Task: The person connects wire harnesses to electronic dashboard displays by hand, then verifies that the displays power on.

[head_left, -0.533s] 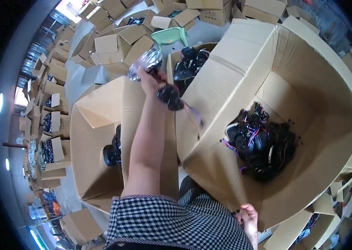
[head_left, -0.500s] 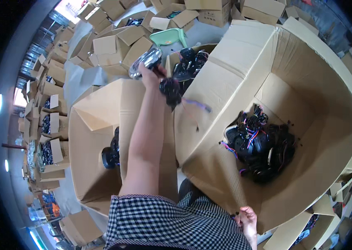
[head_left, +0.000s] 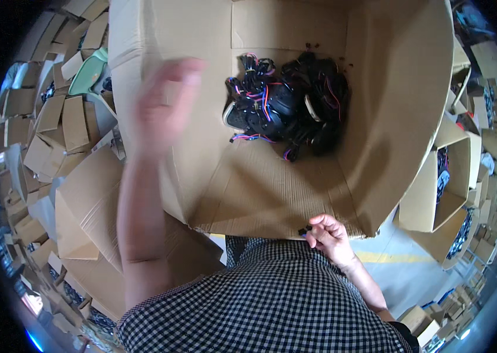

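My left hand [head_left: 166, 109] hangs over the left side of the big cardboard box [head_left: 395, 112], smeared by motion. I see no object in it, and its finger pose is unclear. Close to my body at the box's near edge, my right hand [head_left: 329, 239] pinches small black pieces [head_left: 305, 230] between thumb and fingers; their exact kind is too small to make out. Inside the box lies a heap of black housings with bundled cables [head_left: 287, 103], some with red, blue and pink wires, both hands being apart from it.
Beside the big box on the left stands another open carton [head_left: 92, 203]. A green plastic stool [head_left: 88, 73] is farther left among many cartons. To the right, an open box [head_left: 437, 182] holds dark parts. A few small black bits [head_left: 312, 46] lie behind the heap.
The shiny chrome-and-black part with dangling wires has left my left hand, which has moved over the big box. My view has turned right. The right hand keeps its pinch.
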The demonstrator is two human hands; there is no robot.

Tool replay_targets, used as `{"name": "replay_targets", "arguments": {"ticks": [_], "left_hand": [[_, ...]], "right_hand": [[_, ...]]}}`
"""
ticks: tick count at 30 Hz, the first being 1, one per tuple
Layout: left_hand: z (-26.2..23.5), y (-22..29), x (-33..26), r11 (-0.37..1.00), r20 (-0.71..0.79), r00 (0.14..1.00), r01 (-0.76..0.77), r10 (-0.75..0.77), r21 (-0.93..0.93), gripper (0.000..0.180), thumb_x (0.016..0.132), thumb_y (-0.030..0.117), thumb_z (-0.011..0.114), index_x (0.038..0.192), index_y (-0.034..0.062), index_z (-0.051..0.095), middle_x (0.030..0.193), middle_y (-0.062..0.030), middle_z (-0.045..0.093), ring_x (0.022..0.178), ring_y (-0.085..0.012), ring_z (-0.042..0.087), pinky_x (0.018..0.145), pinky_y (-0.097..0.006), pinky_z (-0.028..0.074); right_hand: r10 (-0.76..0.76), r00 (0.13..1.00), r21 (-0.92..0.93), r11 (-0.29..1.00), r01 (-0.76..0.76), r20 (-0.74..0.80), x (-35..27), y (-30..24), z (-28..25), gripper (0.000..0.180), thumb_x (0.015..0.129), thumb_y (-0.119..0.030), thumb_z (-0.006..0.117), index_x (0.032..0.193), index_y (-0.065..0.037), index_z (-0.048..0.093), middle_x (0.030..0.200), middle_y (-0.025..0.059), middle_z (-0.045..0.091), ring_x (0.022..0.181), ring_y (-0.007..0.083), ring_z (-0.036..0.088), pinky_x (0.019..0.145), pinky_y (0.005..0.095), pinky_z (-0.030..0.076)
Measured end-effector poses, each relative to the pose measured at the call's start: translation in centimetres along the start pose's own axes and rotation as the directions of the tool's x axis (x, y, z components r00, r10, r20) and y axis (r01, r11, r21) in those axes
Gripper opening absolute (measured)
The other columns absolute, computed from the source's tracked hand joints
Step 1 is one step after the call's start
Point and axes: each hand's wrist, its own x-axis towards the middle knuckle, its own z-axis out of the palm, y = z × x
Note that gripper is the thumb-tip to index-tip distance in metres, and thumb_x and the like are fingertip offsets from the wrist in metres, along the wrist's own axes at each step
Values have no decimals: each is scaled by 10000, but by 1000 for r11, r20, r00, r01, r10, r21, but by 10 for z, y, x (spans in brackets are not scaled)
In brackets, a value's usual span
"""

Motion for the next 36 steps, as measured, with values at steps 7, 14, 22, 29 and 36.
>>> {"name": "replay_targets", "arguments": {"ticks": [7,14,22,29,36], "left_hand": [[166,-195,-74,832,432,713,502,-552,234,188,830,201,549,923,63,638,869,-91,638,804,-177,602,711,-303,477],[223,-243,-129,445,339,383,234,-860,865,362,842,264,428,1167,158,547,1199,-101,541,1125,-302,493,940,-413,385],[241,-276,-150,462,471,344,-112,-813,880,467,781,169,470,1239,79,451,1291,-120,459,1237,-227,375,941,-355,338],[230,-186,-149,611,632,195,-159,-750,775,392,799,131,433,1172,26,497,1085,-152,602,982,-276,593,833,-387,465],[157,-32,-159,880,769,451,89,-453,467,106,827,76,467,931,64,482,781,-161,628,708,-319,630,584,-438,475]], "right_hand": [[-81,994,40,996,84,-78,-25,10,-1,208,910,-31,445,1095,-84,522,693,5,536,553,47,419,525,172,340],[-120,949,175,969,176,-292,-47,29,-18,182,884,-11,484,1056,-27,541,686,7,511,598,115,525,598,263,455],[-119,963,18,992,127,-244,-46,33,-21,226,896,-180,533,1050,-15,522,730,50,526,602,125,526,569,265,450],[-136,960,154,972,177,-243,-48,31,-16,202,889,7,453,1078,-14,522,723,41,519,656,137,525,611,268,440],[-325,940,-16,945,325,-107,-55,8,-18,195,917,-70,461,1101,-17,497,745,68,571,628,104,510,587,230,426]]}}
